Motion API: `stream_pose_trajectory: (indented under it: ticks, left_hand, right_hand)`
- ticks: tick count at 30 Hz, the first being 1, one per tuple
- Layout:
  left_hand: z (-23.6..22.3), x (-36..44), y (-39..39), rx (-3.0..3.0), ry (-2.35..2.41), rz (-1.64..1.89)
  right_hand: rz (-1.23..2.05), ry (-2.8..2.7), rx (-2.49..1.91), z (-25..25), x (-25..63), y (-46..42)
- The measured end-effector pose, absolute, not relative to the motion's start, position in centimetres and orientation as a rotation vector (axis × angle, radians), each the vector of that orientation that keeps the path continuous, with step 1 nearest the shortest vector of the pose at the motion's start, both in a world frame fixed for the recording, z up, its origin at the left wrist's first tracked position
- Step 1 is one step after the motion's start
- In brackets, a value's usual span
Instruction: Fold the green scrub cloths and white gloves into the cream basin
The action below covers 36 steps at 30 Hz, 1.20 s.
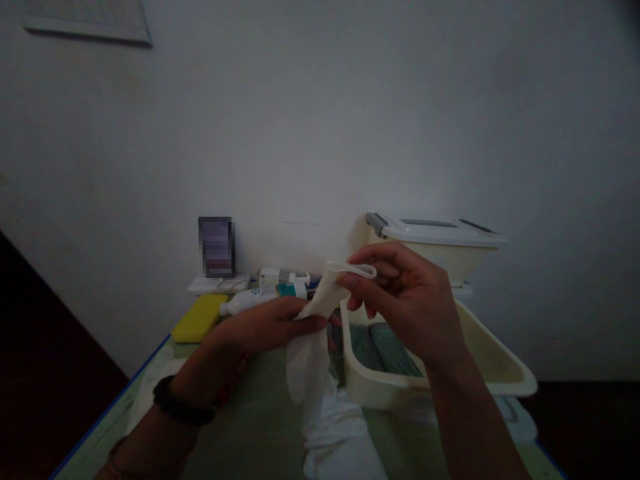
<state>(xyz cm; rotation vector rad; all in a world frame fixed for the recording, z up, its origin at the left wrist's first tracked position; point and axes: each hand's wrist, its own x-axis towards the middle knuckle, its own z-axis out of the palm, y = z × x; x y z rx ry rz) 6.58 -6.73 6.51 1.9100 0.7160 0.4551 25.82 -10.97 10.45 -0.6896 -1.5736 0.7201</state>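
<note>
A thin, pale white cloth (325, 293) is up in front of me, folded over at its top end, its lower part hanging down. My right hand (405, 287) pinches the folded end between thumb and fingers. Lower on the same cloth, my left hand (280, 323) grips it, thumb in front and fingertips partly hidden behind. More white fabric (340, 433) lies bunched on the table below the hanging part. I cannot tell whether the two pieces are joined.
Right of my hands stands a cream bin (390, 397) holding dark green patterned fabric (383, 347). Behind it is a lidded container (445, 237). A white bottle (265, 297), a clear bottle (275, 275), a yellow item (200, 319) and a blurred screen (218, 247) are at the back left.
</note>
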Motion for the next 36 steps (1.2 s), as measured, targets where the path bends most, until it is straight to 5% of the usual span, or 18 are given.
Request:
stream_pose_trajectory:
  ticks: [12,23,29,36]
  left_hand:
    - [8.3,5.3,-6.7,1.771,0.861,0.879]
    - [8.6,5.8,-6.3,1.067,0.718,1.179]
    - [8.6,6.0,-6.6,1.1,0.701,1.163]
    - [7.9,5.7,-7.1,1.502,0.692,0.757]
  right_hand:
    - [0.595,-1.636,-0.69,10.4,25.9,-11.6]
    - [0.447,-1.86,-0.637,10.8,26.1,-11.8]
    - [0.35,-1.722,-0.68,10.3,25.7,-11.6]
    - [0.365,-1.394,-0.693,10.4,25.5,-11.1]
